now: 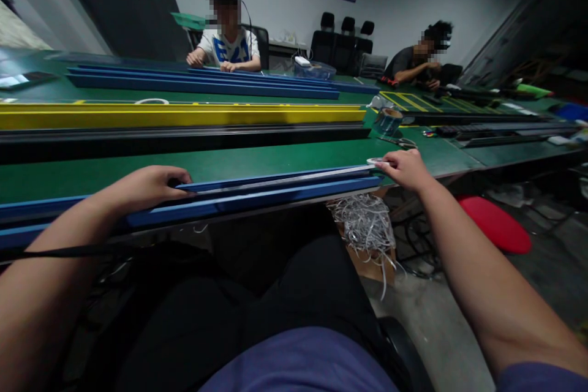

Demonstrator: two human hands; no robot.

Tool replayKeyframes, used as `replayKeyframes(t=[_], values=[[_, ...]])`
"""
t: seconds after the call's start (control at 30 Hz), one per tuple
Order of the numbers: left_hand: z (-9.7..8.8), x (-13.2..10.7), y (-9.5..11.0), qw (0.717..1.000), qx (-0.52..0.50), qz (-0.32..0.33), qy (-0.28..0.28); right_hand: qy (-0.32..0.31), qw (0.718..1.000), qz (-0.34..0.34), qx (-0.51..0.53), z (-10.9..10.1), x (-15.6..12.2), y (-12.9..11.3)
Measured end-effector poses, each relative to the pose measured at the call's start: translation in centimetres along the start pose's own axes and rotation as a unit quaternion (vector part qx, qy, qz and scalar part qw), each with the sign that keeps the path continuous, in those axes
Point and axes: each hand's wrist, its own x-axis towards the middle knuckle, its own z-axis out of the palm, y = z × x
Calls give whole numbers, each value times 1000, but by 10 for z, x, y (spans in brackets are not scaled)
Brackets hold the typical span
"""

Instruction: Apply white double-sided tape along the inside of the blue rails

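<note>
A long blue channel rail (275, 193) lies along the near edge of the green table (275, 159). My left hand (147, 187) rests on it with its fingers curled down onto the rail's top. My right hand (404, 168) is at the rail's right end, its fingers pinched on a thin white strip (374, 161) that runs back along the rail.
Black and yellow rails (184, 116) and more blue rails (206, 82) lie farther back. A tape roll (388, 119) stands to the right. A cardboard box of white strip scraps (367, 233) and a red stool (496, 223) sit on the floor. Two people sit across the table.
</note>
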Motion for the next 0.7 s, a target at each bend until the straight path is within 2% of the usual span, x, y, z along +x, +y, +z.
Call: replayKeyframes(t=[0.13,0.33,0.5,0.7], values=[[-1,-3,3,1000,-11,9,1,2,998,61,24,13,-8,16],[-2,-6,10,1000,-16,-7,2,-14,994,99,47,25,-10,30],[0,-3,4,1000,-14,-6,-1,-21,985,153,80,39,-20,49],[2,-2,-3,1000,-3,-7,1,13,970,216,110,69,-27,46]])
